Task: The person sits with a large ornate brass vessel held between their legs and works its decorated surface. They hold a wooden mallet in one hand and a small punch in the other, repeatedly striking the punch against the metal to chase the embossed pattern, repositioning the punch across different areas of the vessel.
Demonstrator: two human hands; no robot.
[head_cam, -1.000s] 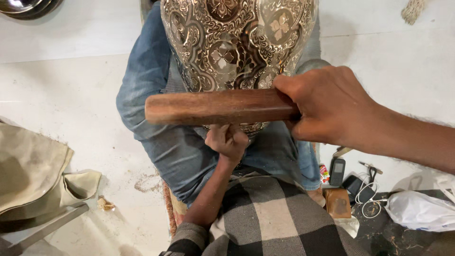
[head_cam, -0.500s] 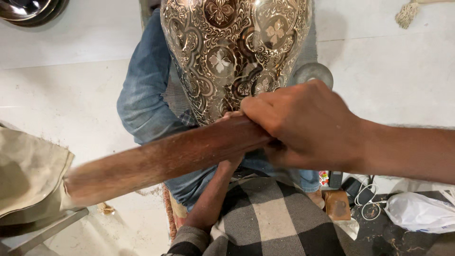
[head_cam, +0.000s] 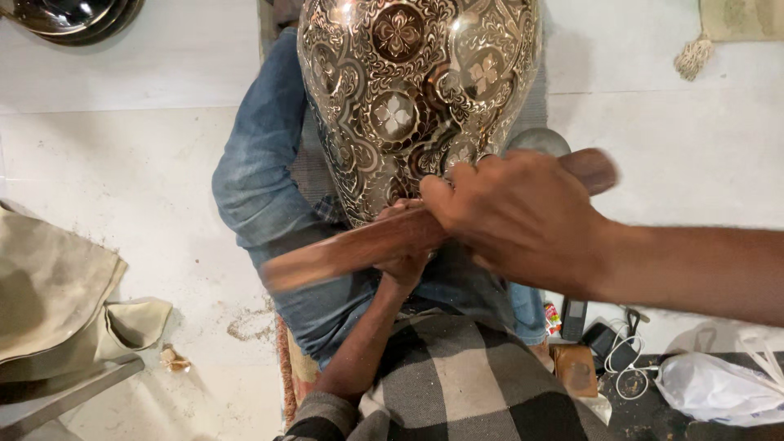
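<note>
A large engraved metal vase (head_cam: pixel 408 90) with flower and scroll patterns rests between my legs in blue jeans (head_cam: pixel 261 180). My right hand (head_cam: pixel 523 216) is closed around a brown wooden stick (head_cam: pixel 343 249), which slants down to the left across the vase's lower end and is blurred by motion. My left hand (head_cam: pixel 404 265) sits just under the stick against the bottom of the vase. The stick and my right hand hide most of its fingers, so what it holds does not show.
Metal bowls (head_cam: pixel 65 16) lie at the top left on the pale floor. A beige cloth (head_cam: pixel 57 286) is heaped at the left. A phone, cables (head_cam: pixel 608 339), a small brown block (head_cam: pixel 576 367) and a white plastic bag (head_cam: pixel 719 384) lie at the lower right.
The stick went from level to slanting far down-left, then drew back to the right through my right hand. My right hand dropped slightly towards the vase's bottom.
</note>
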